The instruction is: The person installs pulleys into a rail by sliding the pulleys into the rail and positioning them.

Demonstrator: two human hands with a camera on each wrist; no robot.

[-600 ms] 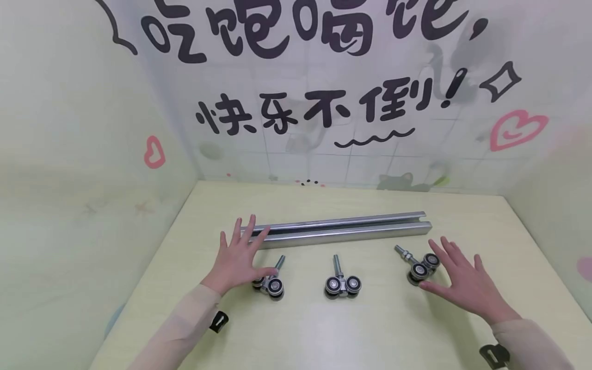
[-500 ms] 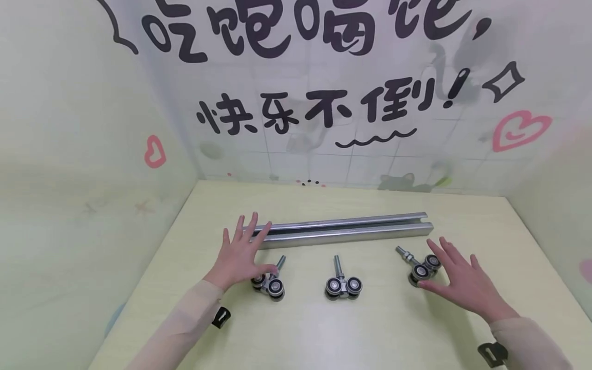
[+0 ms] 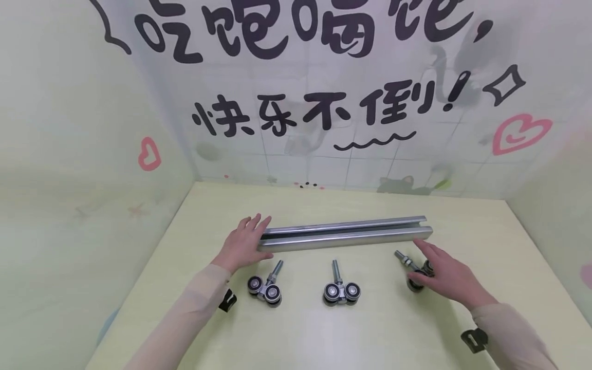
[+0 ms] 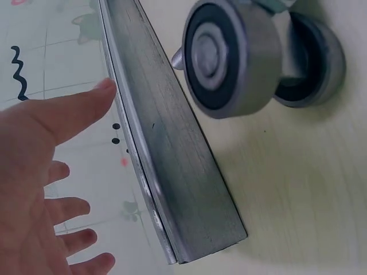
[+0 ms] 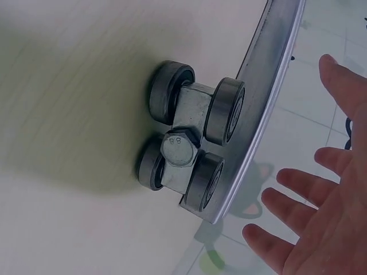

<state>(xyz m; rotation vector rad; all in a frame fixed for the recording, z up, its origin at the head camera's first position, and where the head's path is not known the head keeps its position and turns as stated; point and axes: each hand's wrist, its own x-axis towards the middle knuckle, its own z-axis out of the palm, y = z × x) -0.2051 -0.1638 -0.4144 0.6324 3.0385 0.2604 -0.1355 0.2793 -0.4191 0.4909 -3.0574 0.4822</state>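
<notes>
A silver metal channel rail (image 3: 342,235) lies lengthwise across the table, its slot facing up toward the head camera. My left hand (image 3: 242,244) hovers around its left end, fingers spread; in the left wrist view the thumb (image 4: 86,109) appears apart from the rail. Above the right roller trolley (image 5: 189,129) is my right hand (image 3: 448,275), partly hiding it in the head view, with loosely extended fingers holding nothing. A middle trolley (image 3: 341,292) and a left trolley (image 3: 264,292) rest on the table, bolts pointing toward the rail.
The pale table (image 3: 305,334) is enclosed by a printed back wall (image 3: 305,169) and side walls. A black strap piece (image 3: 227,300) hangs by the left wrist, and a similar strap piece (image 3: 474,340) by the right.
My left hand has moved forward to the rail's left end, uncovering the left trolley. My right hand has shifted left, now covering more of the right trolley. Rail and trolleys stay put.
</notes>
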